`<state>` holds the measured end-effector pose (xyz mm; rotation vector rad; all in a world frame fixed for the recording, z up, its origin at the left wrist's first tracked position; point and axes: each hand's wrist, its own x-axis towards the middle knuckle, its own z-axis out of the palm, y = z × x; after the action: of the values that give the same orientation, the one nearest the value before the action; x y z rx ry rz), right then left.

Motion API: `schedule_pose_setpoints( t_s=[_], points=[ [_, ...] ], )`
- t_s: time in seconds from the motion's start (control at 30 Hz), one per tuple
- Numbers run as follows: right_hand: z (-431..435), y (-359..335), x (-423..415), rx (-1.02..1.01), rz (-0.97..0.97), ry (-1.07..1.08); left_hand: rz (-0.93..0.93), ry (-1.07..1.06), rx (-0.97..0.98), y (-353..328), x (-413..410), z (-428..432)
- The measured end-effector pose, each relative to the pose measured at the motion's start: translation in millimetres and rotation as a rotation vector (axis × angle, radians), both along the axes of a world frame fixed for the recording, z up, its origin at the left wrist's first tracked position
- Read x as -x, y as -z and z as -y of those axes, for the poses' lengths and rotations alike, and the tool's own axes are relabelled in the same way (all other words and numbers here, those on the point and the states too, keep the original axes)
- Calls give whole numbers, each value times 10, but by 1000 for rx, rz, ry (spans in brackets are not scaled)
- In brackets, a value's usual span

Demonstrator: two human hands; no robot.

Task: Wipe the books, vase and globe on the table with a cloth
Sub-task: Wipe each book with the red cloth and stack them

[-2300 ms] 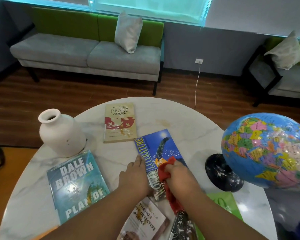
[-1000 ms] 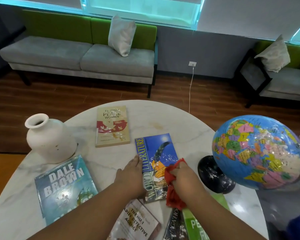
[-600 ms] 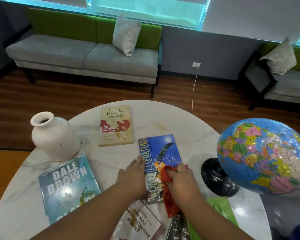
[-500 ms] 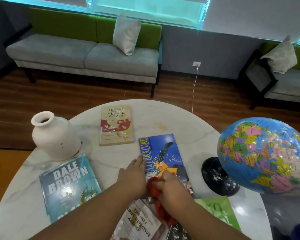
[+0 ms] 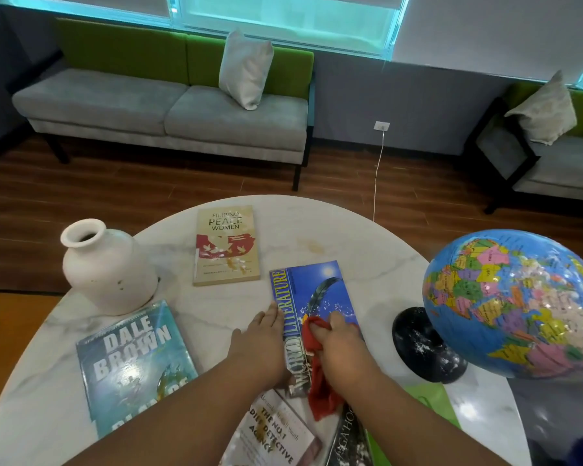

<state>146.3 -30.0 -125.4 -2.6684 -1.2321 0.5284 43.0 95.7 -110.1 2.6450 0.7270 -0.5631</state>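
My right hand (image 5: 342, 348) grips a red cloth (image 5: 318, 381) and presses it on the cover of the blue World Literature book (image 5: 317, 297). My left hand (image 5: 260, 344) lies flat at that book's left edge, fingers straight, touching its spine. A white vase (image 5: 106, 269) stands at the table's left. The globe (image 5: 515, 306) on its black base (image 5: 424, 351) stands at the right. Other books lie around: Filipino Peace Women (image 5: 228, 245), a Dale Brown book (image 5: 135, 364) and a detective agency book (image 5: 276, 435) near me.
The round white marble table (image 5: 334, 230) carries everything. A black book (image 5: 350, 442) and a green book (image 5: 428, 401) lie at the near edge by my right forearm. Behind the table are a grey-and-green sofa (image 5: 169, 109), a wooden floor and an armchair (image 5: 552, 153) at the right.
My right hand with the red cloth has slid back and forth over the blue book, now further up the cover than half a second ago. The left hand stays at the spine.
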Motion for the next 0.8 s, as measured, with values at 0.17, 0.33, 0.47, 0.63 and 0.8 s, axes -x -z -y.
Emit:
schedule_pose_setpoints(
  t_s=[0.17,0.33,0.47,0.63,0.8],
  points=[
    [-7,44,-92,-188,6,27,-3,4,14,14,8,0],
    [-16,76,-32,-125,-109,-120,-16,-5,17,13,-1,2],
    [-72,97,-143,-137,-12,110,-18,-4,16,17,-9,-4],
    [-125,176,-21,-98,-89,-83,-19,-11,4,31,-4,-6],
    [-149,145,-59,-144,-38,47,-9,-2,-3,38,25,-12]
  ],
)
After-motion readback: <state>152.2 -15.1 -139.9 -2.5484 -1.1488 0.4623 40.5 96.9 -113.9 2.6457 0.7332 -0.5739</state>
